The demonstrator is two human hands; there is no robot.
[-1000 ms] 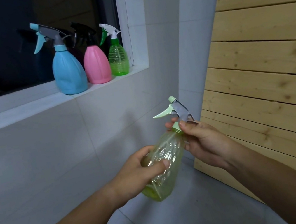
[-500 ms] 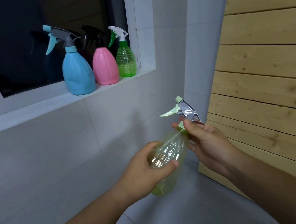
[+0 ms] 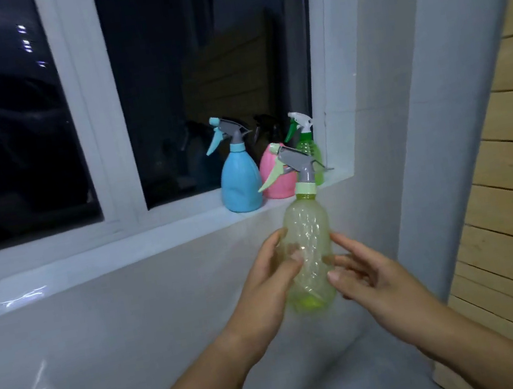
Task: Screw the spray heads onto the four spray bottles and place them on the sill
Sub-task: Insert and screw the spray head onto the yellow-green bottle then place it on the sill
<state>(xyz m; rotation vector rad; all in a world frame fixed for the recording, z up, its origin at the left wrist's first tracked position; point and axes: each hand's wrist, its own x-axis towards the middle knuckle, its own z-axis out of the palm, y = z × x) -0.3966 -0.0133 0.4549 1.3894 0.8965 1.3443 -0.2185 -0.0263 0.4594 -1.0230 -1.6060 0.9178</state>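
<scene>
Currently: yellow bottle (image 3: 308,246), spray head (image 3: 294,164) on, upright below sill (image 3: 122,246); left hand (image 3: 270,288) clamped on it, right hand (image 3: 371,280) open beside. Blue (image 3: 240,183), pink (image 3: 274,174), green (image 3: 308,149) bottles on sill.

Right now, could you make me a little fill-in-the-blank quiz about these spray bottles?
1. The number of bottles standing on the sill is ____.
2. Between the blue bottle and the green bottle stands the ____ one.
3. The yellow bottle is gripped by the ____ hand; the right hand is open beside it.

Missing words: three; pink; left
</scene>
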